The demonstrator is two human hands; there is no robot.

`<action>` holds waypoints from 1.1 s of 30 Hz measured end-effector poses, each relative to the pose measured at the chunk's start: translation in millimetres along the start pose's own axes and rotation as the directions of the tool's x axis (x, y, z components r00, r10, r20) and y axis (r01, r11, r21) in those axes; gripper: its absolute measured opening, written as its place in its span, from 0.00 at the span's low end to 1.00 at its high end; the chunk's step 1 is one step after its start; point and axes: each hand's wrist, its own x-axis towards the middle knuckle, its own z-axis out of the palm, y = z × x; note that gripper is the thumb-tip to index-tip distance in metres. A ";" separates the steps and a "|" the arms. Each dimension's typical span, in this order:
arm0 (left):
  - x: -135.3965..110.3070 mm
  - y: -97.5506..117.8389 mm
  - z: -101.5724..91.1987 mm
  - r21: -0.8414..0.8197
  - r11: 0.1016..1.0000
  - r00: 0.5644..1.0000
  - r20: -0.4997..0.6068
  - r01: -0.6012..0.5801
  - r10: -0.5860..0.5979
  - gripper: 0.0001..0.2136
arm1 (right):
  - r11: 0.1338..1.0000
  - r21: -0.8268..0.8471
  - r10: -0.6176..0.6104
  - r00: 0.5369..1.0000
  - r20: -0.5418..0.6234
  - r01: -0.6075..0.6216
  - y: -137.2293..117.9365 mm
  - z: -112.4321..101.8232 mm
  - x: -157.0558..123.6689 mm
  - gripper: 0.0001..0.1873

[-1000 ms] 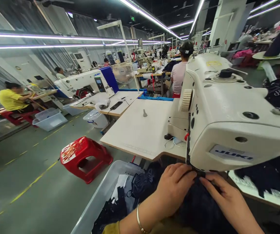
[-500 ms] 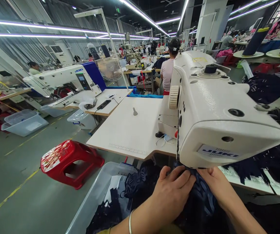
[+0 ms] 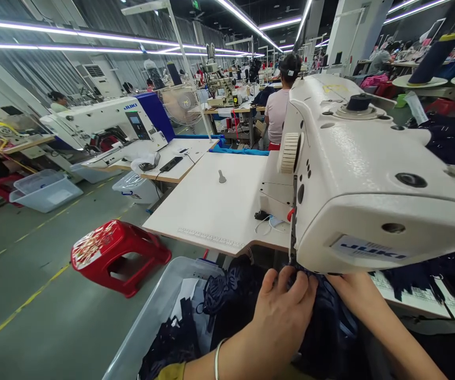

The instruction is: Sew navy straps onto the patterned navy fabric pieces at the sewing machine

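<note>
A white Juki sewing machine (image 3: pixel 354 174) fills the right of the view, its head just above my hands. My left hand (image 3: pixel 283 311) lies closed on dark navy lace fabric (image 3: pixel 326 327) under the machine head, fingers bent and pressing it, a silver bangle on the wrist. My right hand (image 3: pixel 354 293) holds the same fabric from the right, its fingertips hidden under the machine. More navy fabric (image 3: pixel 421 274) trails over the table to the right of the machine.
A clear plastic bin (image 3: pixel 152 322) with dark lace pieces stands at my lower left. A red stool (image 3: pixel 119 253) sits on the grey floor beside the white table (image 3: pixel 215 206). Other machines, bins and seated workers, one in a pink top (image 3: pixel 278 108), lie beyond.
The view has swung slightly. Both hands stay on the navy fabric under the machine head; the left fingers have curled tighter and edged toward the needle area.
</note>
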 end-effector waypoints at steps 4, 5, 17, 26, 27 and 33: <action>-0.2 2.9 2.3 0.002 1.000 1.000 -0.006 0.018 -0.018 0.17 | 0.999 0.027 -0.024 0.999 0.022 0.023 2.1 0.4 1.9 0.18; -0.3 3.5 2.8 0.002 1.000 1.000 -0.010 0.021 -0.021 0.16 | 0.999 0.027 -0.020 1.000 0.022 0.019 2.9 0.7 2.2 0.19; -0.8 8.6 3.9 0.067 0.997 0.998 -0.051 0.033 -0.030 0.15 | 0.999 0.013 0.045 0.997 0.070 -0.046 7.3 0.8 -0.2 0.20; -2.4 6.8 5.8 0.063 0.997 0.996 -0.088 0.033 -0.028 0.14 | 0.999 0.007 -0.035 0.997 0.072 0.035 6.0 2.4 1.5 0.17; -2.6 6.4 6.1 0.056 0.998 0.995 -0.091 0.039 -0.034 0.14 | 0.999 -0.012 -0.051 0.996 0.076 0.052 5.2 2.7 1.8 0.17; -3.0 1.5 5.0 0.016 0.999 0.999 -0.028 0.031 -0.030 0.15 | 0.997 -0.040 -0.059 0.996 0.067 0.061 3.2 3.3 3.6 0.20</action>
